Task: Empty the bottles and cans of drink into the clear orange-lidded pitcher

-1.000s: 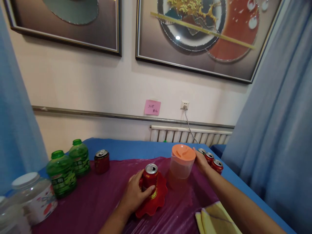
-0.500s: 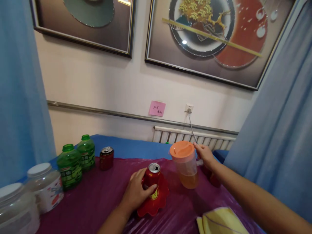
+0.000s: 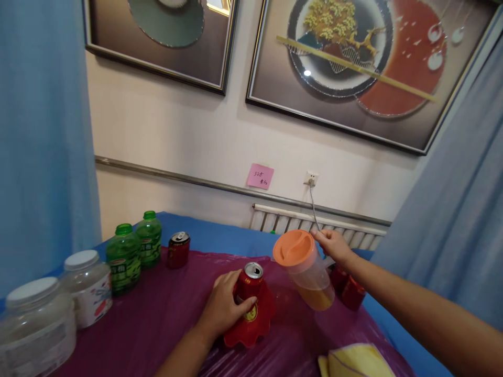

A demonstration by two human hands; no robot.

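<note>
My left hand (image 3: 223, 303) is wrapped round a red drink can (image 3: 252, 280) with an opened top. Under the can lies a red scalloped dish (image 3: 251, 334); I cannot tell if the can sits in it or just behind. My right hand (image 3: 334, 247) grips the handle of a clear plastic pitcher (image 3: 314, 285) with an orange lid (image 3: 295, 248). Amber liquid fills its lower part. The pitcher leans with its lid toward the left can, apart from it. More red cans (image 3: 351, 292) stand beyond the pitcher, partly hidden by my right forearm.
On the left stand clear jars with white lids (image 3: 88, 288), two green bottles (image 3: 123, 262) and another red can (image 3: 178, 251). A folded yellow cloth (image 3: 357, 362) lies at the front right. Purple plastic sheeting (image 3: 157, 319) covers the table. Behind are a wall and radiator (image 3: 285, 222).
My right hand has tilted the pitcher further, its lid leaning left. My left hand stays on the can. The whole view has shifted slightly.
</note>
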